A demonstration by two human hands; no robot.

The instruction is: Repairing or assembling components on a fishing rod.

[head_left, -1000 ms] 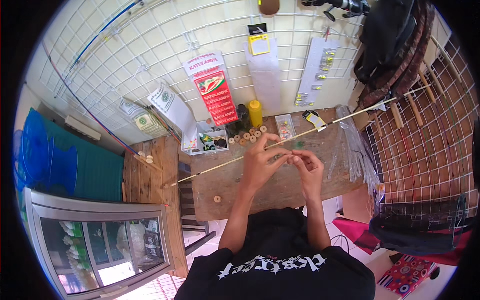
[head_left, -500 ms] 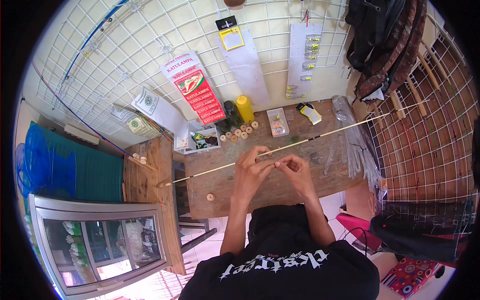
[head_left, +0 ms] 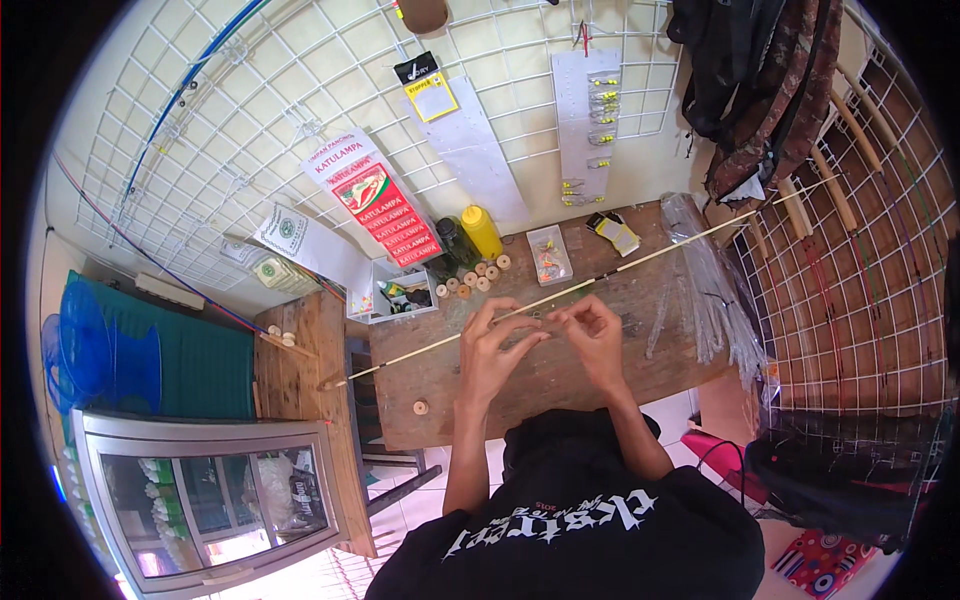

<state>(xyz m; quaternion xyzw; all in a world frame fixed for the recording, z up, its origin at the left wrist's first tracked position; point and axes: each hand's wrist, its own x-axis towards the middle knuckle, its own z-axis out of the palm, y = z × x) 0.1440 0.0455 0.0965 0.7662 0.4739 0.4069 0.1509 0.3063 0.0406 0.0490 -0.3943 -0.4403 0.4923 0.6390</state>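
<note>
A thin pale rod point(head_left: 655, 256) with dark bands slants across the workbench, from low left to high right. My left hand point(head_left: 487, 350) is at the rod, its thumb and index finger parted in a C shape. Whether its other fingers touch the rod I cannot tell. Just to the right, my right hand point(head_left: 594, 340) has thumb and index finger pinched together. What they hold, if anything, is too small to make out. Between the two hands is a tiny light-coloured bit, too small to name.
The wooden workbench point(head_left: 640, 335) bears a loose round wooden disc point(head_left: 420, 408), several more discs, a yellow squeeze bottle point(head_left: 481, 232), a white tub point(head_left: 549, 255), an open box point(head_left: 392, 291) and clear plastic sleeves point(head_left: 705, 300). A glass-fronted cabinet point(head_left: 205, 500) stands left; wire grid racks line the walls.
My left thumb and index finger have opened and come away from my right fingertips. The right hand keeps its pinch. The whole view has shifted slightly.
</note>
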